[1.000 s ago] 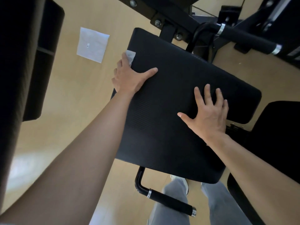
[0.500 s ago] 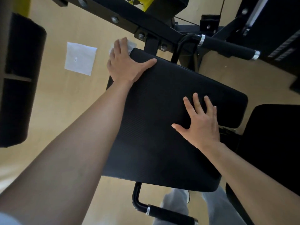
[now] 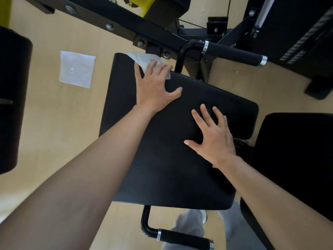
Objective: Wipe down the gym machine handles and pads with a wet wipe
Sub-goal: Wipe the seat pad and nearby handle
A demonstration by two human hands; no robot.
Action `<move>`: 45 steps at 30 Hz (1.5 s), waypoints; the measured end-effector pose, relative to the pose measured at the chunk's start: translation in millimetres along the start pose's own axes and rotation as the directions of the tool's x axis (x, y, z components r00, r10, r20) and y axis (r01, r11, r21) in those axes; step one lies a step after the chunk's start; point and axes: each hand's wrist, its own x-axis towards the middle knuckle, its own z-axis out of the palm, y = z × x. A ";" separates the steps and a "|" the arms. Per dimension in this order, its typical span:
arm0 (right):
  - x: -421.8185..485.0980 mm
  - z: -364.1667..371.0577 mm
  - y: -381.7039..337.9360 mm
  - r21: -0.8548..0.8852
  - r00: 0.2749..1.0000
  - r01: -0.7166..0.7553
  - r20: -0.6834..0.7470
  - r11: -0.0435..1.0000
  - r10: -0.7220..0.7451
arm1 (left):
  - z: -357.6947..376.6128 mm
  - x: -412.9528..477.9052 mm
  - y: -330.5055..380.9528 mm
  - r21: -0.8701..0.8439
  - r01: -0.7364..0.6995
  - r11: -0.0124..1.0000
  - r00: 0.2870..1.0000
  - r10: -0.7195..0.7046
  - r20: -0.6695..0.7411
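Bottom centre of frame: short black foam-gripped handle with chrome end collars [image 3: 183, 238] on a bent black tube, just below the pad's near edge; grey trouser legs [image 3: 189, 225] beside it. Centre: large black textured rectangular machine pad [image 3: 167, 177], tilted in frame. Right hand [image 3: 214, 141] lies flat on the pad's centre-right area, fingers straight and spread wide, thumb out to the left, holding nothing. Left hand [image 3: 153, 87], higher up near the pad's upper-left corner, presses palm-down with fingers extended and slightly spread over a crumpled white wet wipe [image 3: 142, 58]; the wipe sits on the pad's far edge and sticks out past the fingertips. Above that, upper right: second black foam handle with chrome collars [image 3: 234, 53], bolted to the black steel frame beam [image 3: 108, 17]. Upper left, on the light wood floor [image 3: 54, 123]: flat white square sheet [image 3: 76, 69], well apart from the pad.
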 end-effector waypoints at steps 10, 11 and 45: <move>4.4 -8.0 -7.1 0.153 0.981 -0.008 -0.188 0.988 0.037 | 11.3 -53.5 5.8 -0.047 -0.250 0.967 0.966 0.247 -0.070; 9.3 -11.3 -9.7 0.179 0.961 0.036 -0.275 0.983 0.015 | 11.4 -61.1 5.8 -0.035 -0.222 0.974 0.970 0.218 -0.105; 131.5 -58.0 -15.9 0.052 0.970 0.231 0.063 0.972 -0.234 | 14.6 -95.1 7.1 0.195 0.270 0.943 0.958 -0.284 0.043</move>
